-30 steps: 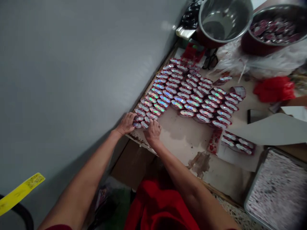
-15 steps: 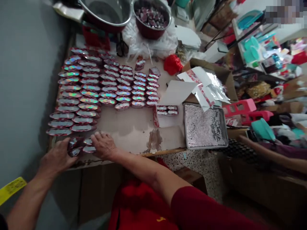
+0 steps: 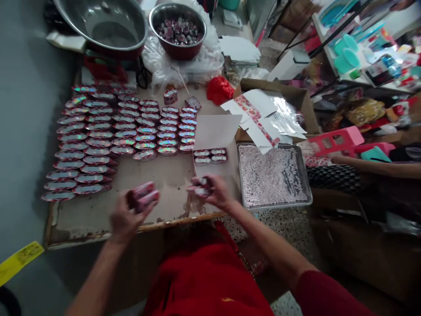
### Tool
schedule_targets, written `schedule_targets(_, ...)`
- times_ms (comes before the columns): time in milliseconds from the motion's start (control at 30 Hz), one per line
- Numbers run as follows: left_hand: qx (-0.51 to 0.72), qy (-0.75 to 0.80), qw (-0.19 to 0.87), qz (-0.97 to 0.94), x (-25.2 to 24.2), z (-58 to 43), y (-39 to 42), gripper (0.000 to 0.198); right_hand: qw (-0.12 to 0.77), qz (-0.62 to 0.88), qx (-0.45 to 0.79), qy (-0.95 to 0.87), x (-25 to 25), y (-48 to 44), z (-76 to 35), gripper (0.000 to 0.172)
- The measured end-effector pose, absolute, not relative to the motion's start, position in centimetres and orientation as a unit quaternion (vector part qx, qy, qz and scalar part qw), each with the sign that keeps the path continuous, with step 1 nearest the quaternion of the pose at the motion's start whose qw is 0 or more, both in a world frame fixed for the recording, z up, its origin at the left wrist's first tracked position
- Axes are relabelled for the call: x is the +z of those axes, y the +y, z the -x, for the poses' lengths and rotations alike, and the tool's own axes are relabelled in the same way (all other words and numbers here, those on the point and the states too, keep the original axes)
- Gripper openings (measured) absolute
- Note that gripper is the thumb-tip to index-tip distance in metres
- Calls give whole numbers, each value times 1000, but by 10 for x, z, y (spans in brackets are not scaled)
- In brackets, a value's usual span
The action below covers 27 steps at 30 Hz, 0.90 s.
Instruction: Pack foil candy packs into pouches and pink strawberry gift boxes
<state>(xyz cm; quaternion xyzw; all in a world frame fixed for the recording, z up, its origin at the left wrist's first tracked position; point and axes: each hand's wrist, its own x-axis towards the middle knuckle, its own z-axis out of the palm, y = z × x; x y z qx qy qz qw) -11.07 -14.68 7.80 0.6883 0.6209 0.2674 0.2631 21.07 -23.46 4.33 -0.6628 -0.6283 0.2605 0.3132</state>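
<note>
My left hand (image 3: 124,219) is closed round a pair of small red-and-silver packages (image 3: 144,196), held above the front part of the table. To the right, my right hand (image 3: 217,191) grips similar small packages (image 3: 200,186) just in front of an open white box (image 3: 215,127). Inside that box several oval-topped packages (image 3: 210,156) sit in two rows. Columns of the same oval-topped packages (image 3: 98,136) stand on the left and back of the table (image 3: 131,175). Both hands are slightly blurred.
A metal tray (image 3: 271,175) with small pale pieces lies right of the box. Behind are a large bowl (image 3: 112,30), a smaller filled bowl (image 3: 179,33), a red bag (image 3: 219,90) and a carton (image 3: 305,109) under flat card pieces. Another person's arm (image 3: 378,166) reaches in at right.
Both hands have left the table's front left corner and moved right, lifting the packages that stood there. They are now apart, each with some packages. The view has shifted too.
</note>
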Motion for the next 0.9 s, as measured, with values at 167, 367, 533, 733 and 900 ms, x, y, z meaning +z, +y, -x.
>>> schedule_targets(167,265,495,270,-782,42,-61,-142,72,255,693,186,-649,8,-219,-326,72)
schedule_targets(367,14,391,171,-904,38,-115,-124,64,153,690,161,-689,-5,-216,-351,65)
schedule_targets(533,-126,368,122,-913,43,-141,-119,59,97,677,147,-715,10,-214,-354,69)
schedule_targets(733,-110,396,101,-906,18,-134,-135,69,44,660,159,-733,6,-201,-340,71)
schedule_targets(900,-21,402,136,-905,10,-109,-148,76,91,687,161,-702,0,-214,-345,91)
